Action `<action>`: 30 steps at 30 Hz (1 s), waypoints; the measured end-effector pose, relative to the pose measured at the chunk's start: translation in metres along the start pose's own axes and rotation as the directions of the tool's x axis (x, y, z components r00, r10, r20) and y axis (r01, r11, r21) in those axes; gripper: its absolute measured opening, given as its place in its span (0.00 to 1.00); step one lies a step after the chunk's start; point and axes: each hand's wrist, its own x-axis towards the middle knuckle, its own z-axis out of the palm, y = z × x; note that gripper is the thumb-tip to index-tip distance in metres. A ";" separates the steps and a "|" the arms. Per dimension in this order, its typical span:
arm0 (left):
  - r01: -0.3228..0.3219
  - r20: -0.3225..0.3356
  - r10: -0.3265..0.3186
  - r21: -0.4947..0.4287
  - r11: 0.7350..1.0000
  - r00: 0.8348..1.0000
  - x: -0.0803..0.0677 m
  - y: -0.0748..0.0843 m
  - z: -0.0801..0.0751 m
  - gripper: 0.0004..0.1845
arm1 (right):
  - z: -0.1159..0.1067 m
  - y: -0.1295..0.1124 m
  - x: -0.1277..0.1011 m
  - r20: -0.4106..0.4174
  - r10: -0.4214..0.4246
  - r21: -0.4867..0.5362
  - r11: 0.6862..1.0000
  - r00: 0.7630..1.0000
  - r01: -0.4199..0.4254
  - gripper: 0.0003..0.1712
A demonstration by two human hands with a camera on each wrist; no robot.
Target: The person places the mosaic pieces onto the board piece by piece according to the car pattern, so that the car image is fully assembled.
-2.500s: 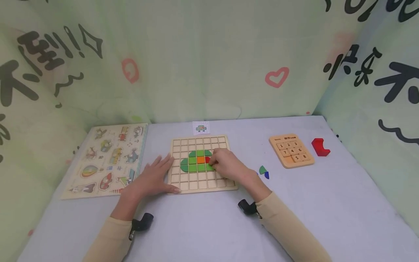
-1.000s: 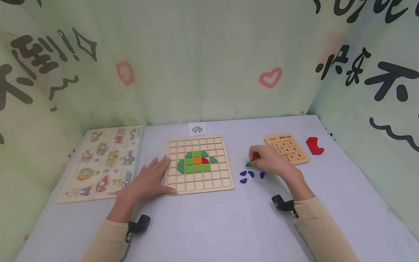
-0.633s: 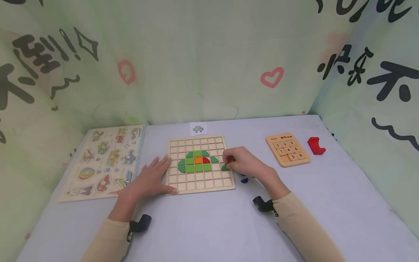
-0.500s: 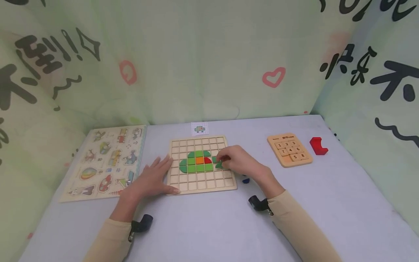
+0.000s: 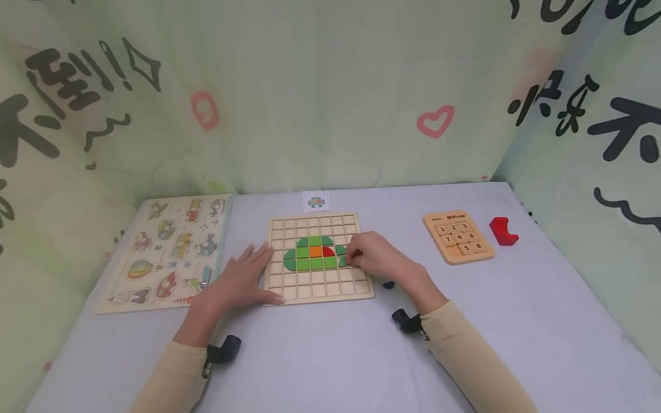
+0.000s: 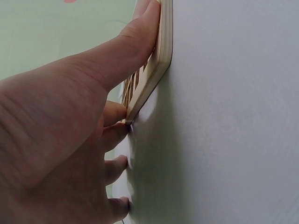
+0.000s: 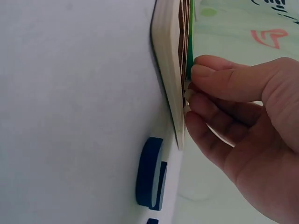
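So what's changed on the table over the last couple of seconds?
The right hand went right to the loose pieces, pinched a dark green piece, and brought it back to the grid board, beside the green shape. The left hand stayed flat at the board's left edge; number puzzle unmoved.

The left hand (image 6: 60,140) fills the view from nine o'clock down to six o'clock, seen from the wrist. Its thumb stretches up toward twelve o'clock and presses along the edge of the pale wooden grid board (image 6: 159,51), whose thin side and a few cell ribs show. The other fingers (image 6: 114,135) lie fairly straight below, their tips on the pale grey table surface (image 6: 233,121), the uppermost touching the board's near corner.
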 end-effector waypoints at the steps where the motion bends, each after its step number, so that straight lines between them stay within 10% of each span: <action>1: 0.002 0.000 -0.002 0.001 1.000 1.000 0.000 0.000 0.000 0.65 | 0.001 -0.001 0.000 0.004 0.006 0.003 1.000 1.000 -0.006 0.08; 30: 0.013 0.006 -0.013 -0.008 1.000 1.000 0.000 0.000 -0.001 0.66 | 0.005 -0.012 0.003 -0.021 0.124 -0.077 0.989 0.992 -0.125 0.18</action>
